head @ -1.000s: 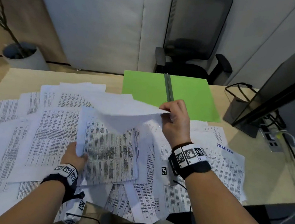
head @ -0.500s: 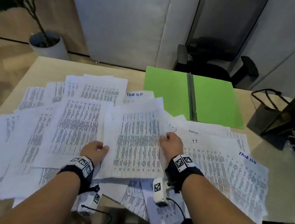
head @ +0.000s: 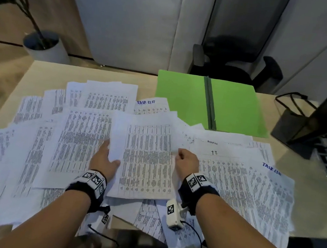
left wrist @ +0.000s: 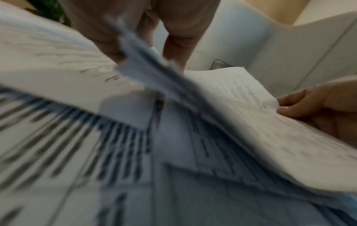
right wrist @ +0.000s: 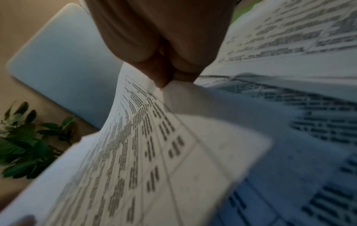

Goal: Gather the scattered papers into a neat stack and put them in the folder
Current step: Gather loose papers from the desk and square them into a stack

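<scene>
Several printed sheets lie scattered over the desk (head: 48, 70). A small stack of papers (head: 146, 158) sits in the middle, in front of me. My left hand (head: 106, 159) grips its left edge, thumb on top and fingers under the sheets (left wrist: 135, 71). My right hand (head: 183, 160) pinches the stack's right edge, and in the right wrist view the fingertips (right wrist: 170, 76) close on the paper (right wrist: 139, 152). The open green folder (head: 233, 107) lies flat at the far right of the desk, with sheet corners over its near edge.
A black monitor (head: 326, 118) with cables stands at the right edge of the desk. Behind the desk are an office chair (head: 233, 56) and a potted plant (head: 45, 47) at the left. Loose sheets overhang the near desk edge (head: 147, 224).
My right hand has brought the lifted sheet down onto the stack and now pinches the stack's right edge. My left hand stays on its left edge. The view has shifted left.
</scene>
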Demonstrator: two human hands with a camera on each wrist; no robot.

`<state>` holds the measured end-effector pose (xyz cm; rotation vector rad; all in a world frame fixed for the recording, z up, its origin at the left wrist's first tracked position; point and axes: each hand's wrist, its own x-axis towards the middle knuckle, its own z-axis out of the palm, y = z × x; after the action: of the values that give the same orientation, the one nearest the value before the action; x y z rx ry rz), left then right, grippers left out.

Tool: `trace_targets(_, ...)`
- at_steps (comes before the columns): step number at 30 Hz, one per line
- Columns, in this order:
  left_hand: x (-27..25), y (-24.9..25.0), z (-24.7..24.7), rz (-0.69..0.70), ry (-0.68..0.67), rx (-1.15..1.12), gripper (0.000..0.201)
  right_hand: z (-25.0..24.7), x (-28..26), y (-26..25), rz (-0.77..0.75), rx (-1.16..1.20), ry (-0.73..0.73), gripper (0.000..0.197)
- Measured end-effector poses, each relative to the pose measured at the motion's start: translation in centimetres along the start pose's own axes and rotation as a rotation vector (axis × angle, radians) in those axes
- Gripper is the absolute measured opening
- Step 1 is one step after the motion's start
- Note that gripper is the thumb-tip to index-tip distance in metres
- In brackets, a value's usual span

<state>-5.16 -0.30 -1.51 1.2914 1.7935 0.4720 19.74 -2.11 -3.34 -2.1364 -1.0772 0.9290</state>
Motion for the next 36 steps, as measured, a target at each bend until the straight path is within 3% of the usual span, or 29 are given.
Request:
trace_targets(3, -0.1, 2.4, 0.2, 0.084, 0.061, -0.062, 0.064, -2.0, 0.5, 1.0, 0.024, -0.012, 0.089, 0.03)
trace_targets(5, -0.5, 4.5, 0.5, 0.154, 0.086, -0.106, 0.059, -4.5, 1.0, 2.3, 0.057, -0.147, 0.142, 0.03)
trace_targets(8, -0.9, 6.3, 1.8, 0.166, 0.075, -0.169, 0.055, -8.7, 0.8, 4.8, 0.22, -0.433, 0.184, 0.045)
trace_targets(11, -0.9, 6.0, 3.7, 0.129, 0.02, -0.159, 0.052, -12.1, 0.1, 7.3, 0.399, -0.548, 0.201, 0.062)
trace_targets(14, -1.0, 4.2, 5.3, 0.066, -0.035, -0.034, 0.051, -14.0, -0.2, 9.5, 0.561, -0.491, 0.155, 0.077)
trace_targets(17, -1.0, 2.4, 6.0, 0.017, -0.111, 0.118, 0.051, -14.0, -0.2, 10.6, 0.586, -0.462, 0.135, 0.083)
trace_targets(22, -0.5, 1.8, 5.9, 0.021, -0.155, 0.157, 0.052, -13.2, 0.3, 10.6, 0.518, -0.33, 0.084, 0.066)
trace_targets(25, -0.4, 1.7, 6.0, 0.015, -0.156, 0.165, 0.05, -13.5, 0.4, 9.6, 0.374, -0.231, 0.167, 0.048)
trace_targets(28, -0.5, 1.6, 6.1, -0.013, -0.147, 0.14, 0.046, -14.4, 0.7, 7.4, 0.098, -0.211, 0.439, 0.022)
trace_targets(33, -1.1, 1.8, 6.0, -0.036, -0.126, 0.093, 0.043, -15.8, 1.2, 2.2, -0.412, -0.108, 0.718, 0.009)
trace_targets(36, -1.4, 1.9, 6.0, -0.03, -0.12, 0.092, 0.044, -16.0, 0.3, -1.6, -0.646, 0.044, 0.709, 0.001)
